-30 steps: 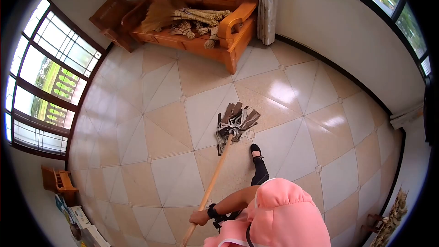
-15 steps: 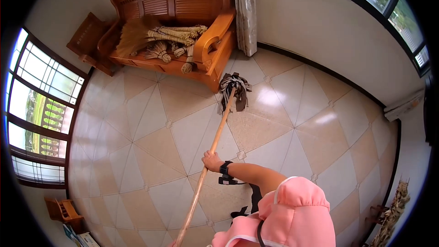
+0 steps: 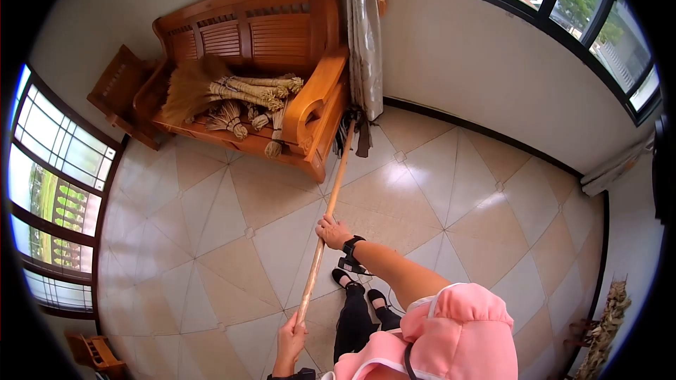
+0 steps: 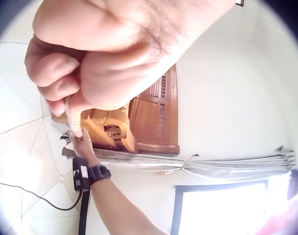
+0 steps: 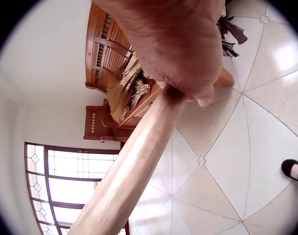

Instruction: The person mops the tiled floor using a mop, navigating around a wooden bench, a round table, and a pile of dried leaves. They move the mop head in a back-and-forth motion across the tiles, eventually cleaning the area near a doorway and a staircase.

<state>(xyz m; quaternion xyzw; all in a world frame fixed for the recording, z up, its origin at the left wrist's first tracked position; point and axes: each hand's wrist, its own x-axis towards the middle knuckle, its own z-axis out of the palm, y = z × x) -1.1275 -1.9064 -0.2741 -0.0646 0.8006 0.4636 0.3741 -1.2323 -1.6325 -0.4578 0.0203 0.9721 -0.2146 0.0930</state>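
Note:
A mop lies slantwise across the head view, its wooden handle (image 3: 315,274) running up to a head of dark and pale cloth strips (image 3: 363,139) on the floor beside the bench's end. My right hand (image 3: 332,231) grips the handle partway along. Close to the handle's near end, my left hand (image 3: 291,340) holds it with curled fingers. In the left wrist view, the left hand (image 4: 105,54) wraps the handle, with the right hand farther along. The right wrist view shows the right hand (image 5: 183,49) around the thick handle (image 5: 134,166), its fingers mostly hidden behind the palm.
A wooden bench (image 3: 320,102) carries several straw brooms (image 3: 246,91). A tied curtain (image 3: 366,42) hangs at its right end, close to the mop head. A wooden chair (image 3: 120,91) stands left of the bench. My feet (image 3: 341,279) are on the tiled floor (image 3: 394,193).
The mop head has moved forward across the tiles to the bench's right end beside the curtain. Both feet and the left hand have come into view.

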